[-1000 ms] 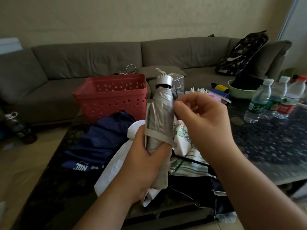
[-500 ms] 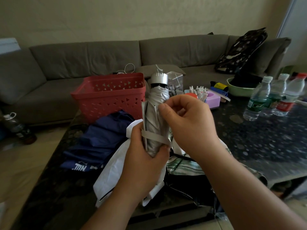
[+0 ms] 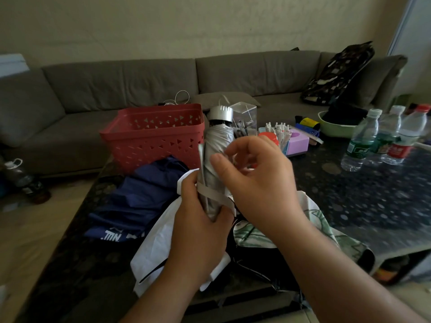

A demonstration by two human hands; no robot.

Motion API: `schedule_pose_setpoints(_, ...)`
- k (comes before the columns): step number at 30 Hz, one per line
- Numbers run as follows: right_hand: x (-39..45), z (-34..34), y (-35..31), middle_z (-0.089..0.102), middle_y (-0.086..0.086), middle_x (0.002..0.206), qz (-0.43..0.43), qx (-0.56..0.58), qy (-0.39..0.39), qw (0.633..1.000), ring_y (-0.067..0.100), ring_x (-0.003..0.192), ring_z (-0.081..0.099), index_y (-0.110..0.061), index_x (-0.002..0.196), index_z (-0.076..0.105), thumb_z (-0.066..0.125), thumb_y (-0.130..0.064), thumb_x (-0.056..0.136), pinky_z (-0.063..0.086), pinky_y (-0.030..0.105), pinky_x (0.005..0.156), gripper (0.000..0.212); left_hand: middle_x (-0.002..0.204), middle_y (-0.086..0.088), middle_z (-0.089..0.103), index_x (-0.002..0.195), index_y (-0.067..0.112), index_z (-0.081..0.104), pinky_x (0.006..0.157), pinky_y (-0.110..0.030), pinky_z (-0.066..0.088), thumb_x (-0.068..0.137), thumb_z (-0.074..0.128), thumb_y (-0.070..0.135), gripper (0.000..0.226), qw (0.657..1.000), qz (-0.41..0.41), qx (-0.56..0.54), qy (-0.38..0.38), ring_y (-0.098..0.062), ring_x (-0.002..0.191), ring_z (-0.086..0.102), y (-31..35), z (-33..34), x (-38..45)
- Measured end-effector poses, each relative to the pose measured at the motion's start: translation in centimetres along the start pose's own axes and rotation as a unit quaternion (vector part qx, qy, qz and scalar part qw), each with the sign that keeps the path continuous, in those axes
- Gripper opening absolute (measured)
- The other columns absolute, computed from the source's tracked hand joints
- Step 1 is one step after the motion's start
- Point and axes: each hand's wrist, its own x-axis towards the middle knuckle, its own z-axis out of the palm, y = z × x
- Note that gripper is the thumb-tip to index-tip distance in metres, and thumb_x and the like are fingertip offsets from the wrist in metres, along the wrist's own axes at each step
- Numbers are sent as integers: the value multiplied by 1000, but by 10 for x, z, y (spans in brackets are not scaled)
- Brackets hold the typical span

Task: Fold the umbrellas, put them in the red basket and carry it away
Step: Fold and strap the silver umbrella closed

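Upright above the table point(image 3: 373, 206), the silver umbrella point(image 3: 215, 159) stands rolled, its strap point(image 3: 211, 194) slanting across it. Left hand point(image 3: 198, 234) grips its lower half, fingers curled round. Right hand point(image 3: 261, 183) pinches the canopy folds beside it. Behind, the red basket point(image 3: 154, 136) sits on the table; a navy umbrella point(image 3: 140, 201) lies just before it.

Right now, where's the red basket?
Head view, left of centre: the red basket stands on the dark table, behind the navy umbrella, left of the held silver umbrella.
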Motion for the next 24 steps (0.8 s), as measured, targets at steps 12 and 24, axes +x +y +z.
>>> schedule_pose_setpoints(12,0,14,0,63,17,68,219,275,-11,936,28,66,59,-14,77,70,73,-15,96,58,60,70,19,112,26,70,130,55,40,77,-47,62,91,80,34,59,996,14,84,28,-1,92,73,-10,0,-3)
schedule_pose_setpoints(24,7,11,8,71,-9,105,169,120,-34,978,7,97,71,-39,146,47,95,-41,71,62,40,87,89,143,12,59,154,40,25,74,-29,49,91,76,37,81,937,81,339,31,-15,115,67,-17,3,-6)
